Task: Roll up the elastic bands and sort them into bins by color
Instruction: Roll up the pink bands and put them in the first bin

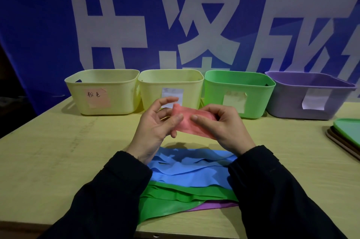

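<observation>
A pink elastic band (191,121), folded into a short flat strip, is held above the table between both hands. My left hand (155,124) pinches its left end with thumb and fingers. My right hand (222,124) grips its right end, thumb on top. Under my wrists lie flat bands: a blue band (187,168), a green band (171,201) and a purple band (216,205) peeking out beneath. At the back stand a yellow bin with a pink label (101,91), a second yellow bin (171,85), a green bin (239,90) and a purple bin (309,94).
The wooden table (58,151) carries stacked trays (346,135), green on top, at the right edge. A blue banner (175,14) with white characters hangs close behind the bins.
</observation>
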Available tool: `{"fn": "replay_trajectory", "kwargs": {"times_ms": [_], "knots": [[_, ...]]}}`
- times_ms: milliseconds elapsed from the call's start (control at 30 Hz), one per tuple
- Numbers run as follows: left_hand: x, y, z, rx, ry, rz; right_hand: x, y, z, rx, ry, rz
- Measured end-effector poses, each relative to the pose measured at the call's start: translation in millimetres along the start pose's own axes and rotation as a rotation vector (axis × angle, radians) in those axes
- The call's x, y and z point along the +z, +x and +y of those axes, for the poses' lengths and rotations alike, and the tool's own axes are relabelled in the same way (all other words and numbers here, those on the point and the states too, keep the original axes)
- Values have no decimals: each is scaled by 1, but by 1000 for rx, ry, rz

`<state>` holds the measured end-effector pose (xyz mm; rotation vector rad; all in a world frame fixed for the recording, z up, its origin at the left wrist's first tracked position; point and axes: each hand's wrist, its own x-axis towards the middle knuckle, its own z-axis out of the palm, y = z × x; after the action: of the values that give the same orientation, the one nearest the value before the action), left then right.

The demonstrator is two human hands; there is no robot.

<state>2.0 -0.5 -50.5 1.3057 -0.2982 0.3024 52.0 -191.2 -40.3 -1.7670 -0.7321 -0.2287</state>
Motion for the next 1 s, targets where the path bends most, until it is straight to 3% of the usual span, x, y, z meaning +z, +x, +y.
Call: {"fn": "replay_trajectory", "kwargs": {"times_ms": [167,433,800,900,1000], "knots": [[1,-1,-1,38,57,50,-1,0,-2,-2,38,21],[2,0,-5,40,61,-30,3,-1,-1,-5,7,-4],[-1,1,0,39,149,135,-8,-1,-2,60,-9,-89],[0,1,1,53,154,181,-9,-2,-5,71,57,-110],[-2,1,3,43,63,194,-11,-2,-6,161,272,-191]]}}
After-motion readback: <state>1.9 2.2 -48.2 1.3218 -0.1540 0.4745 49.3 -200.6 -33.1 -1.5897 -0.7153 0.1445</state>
